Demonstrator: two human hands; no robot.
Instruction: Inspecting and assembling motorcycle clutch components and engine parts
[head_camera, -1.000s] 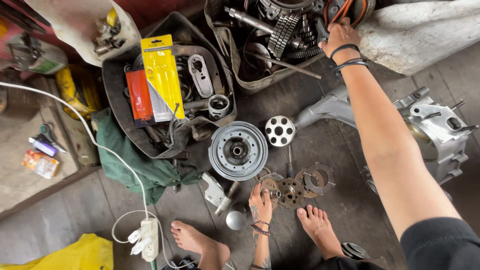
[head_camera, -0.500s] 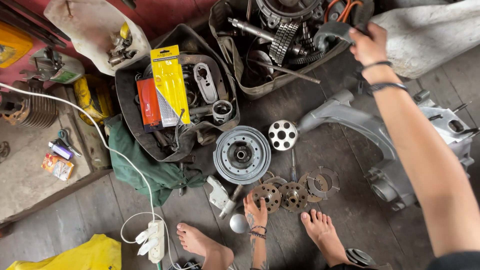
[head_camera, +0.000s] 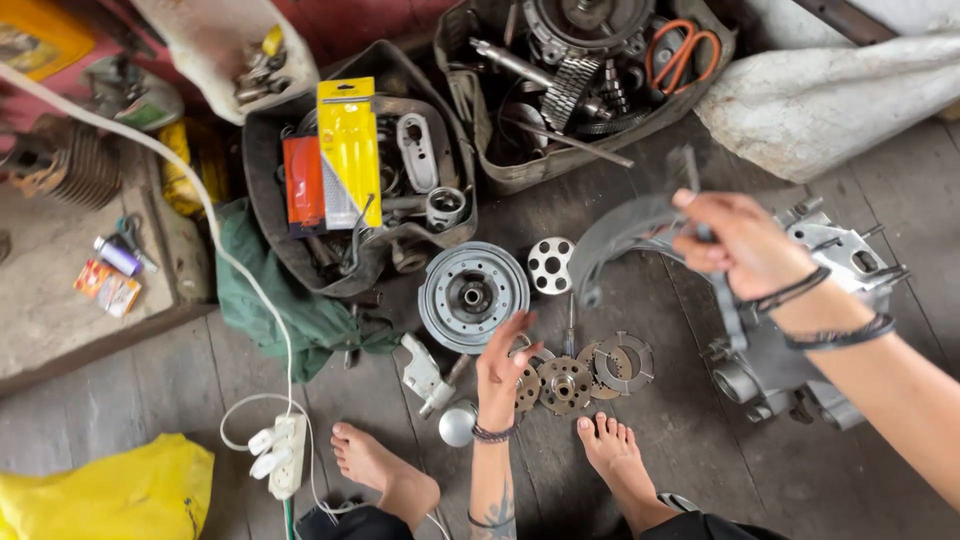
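Grey plank floor (head_camera: 700, 400), littered with parts and bags. The right hand (head_camera: 735, 240) grips a thin metal tool (head_camera: 693, 180) above the engine casing (head_camera: 800, 330) — the left hand (head_camera: 505, 365) rests open on clutch discs (head_camera: 565, 380) beside a round drum (head_camera: 473, 296).

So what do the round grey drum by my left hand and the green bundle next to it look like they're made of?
The round grey drum looks like cast metal, probably aluminium: dull matte grey, with machined rings and bolt holes around a central hub. The green bundle looks like woven cloth: it lies in soft, crumpled folds on the wooden floor. The left hand rests just below the drum.
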